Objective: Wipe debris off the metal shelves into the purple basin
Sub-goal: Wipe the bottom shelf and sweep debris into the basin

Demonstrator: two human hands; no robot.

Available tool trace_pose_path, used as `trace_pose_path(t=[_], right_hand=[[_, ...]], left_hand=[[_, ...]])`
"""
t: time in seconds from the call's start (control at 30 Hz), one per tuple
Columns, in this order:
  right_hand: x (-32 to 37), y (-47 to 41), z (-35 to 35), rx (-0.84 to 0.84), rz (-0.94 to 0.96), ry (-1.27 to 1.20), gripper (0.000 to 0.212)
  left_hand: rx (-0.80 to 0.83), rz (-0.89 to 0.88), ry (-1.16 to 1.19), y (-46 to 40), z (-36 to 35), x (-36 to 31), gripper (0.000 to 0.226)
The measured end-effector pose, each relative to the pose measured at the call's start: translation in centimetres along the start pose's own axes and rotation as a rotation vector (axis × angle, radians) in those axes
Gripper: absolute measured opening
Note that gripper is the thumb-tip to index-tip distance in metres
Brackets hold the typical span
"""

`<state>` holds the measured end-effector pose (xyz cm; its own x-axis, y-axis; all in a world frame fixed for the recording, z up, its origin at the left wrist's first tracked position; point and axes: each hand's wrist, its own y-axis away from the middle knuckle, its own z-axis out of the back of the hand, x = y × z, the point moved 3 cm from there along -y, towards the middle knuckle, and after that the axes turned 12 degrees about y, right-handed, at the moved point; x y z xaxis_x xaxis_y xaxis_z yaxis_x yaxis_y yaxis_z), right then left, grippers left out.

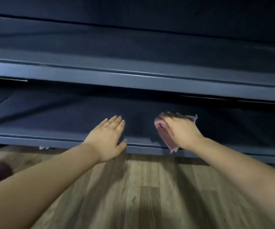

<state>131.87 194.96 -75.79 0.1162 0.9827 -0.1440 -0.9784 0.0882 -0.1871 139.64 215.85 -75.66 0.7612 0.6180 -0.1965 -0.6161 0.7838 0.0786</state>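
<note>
On lower shelf (50,119), right hand (181,129) grips cloth (165,138).

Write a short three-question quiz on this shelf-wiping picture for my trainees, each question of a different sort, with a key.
1. True or false: the right hand holds a pink cloth on the lower shelf.
2. The left hand is: A) gripping a brush; B) open, fingers straight, at the shelf's front edge; C) on the floor.
3. Fill in: the floor under the shelves is ____ planks.

Key: 1 true; 2 B; 3 wood-look.
</note>
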Motion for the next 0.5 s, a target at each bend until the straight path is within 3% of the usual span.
trace_pose_path(t=[0.1,0.27,0.4,0.5], right_hand=[[-7.7,3.3,-1.0,0.056,-0.033,0.045,0.024],[-18.1,8.3,-3.3,0.024,-0.292,0.031,0.023],[-25.2,10.3,-7.3,0.16,-0.465,0.115,0.024],[-29.5,10.1,-10.0,0.112,-0.682,0.142,0.031]], left_hand=[[0.034,-0.085,-0.013,-3.9,-1.9,-5.4,0.066],[0.115,-0.142,0.02,-8.9,-6.3,-12.8,0.065],[0.177,-0.118,0.051,-12.1,-9.1,-17.2,0.063],[0.207,-0.062,0.06,-13.7,-10.6,-19.1,0.063]])
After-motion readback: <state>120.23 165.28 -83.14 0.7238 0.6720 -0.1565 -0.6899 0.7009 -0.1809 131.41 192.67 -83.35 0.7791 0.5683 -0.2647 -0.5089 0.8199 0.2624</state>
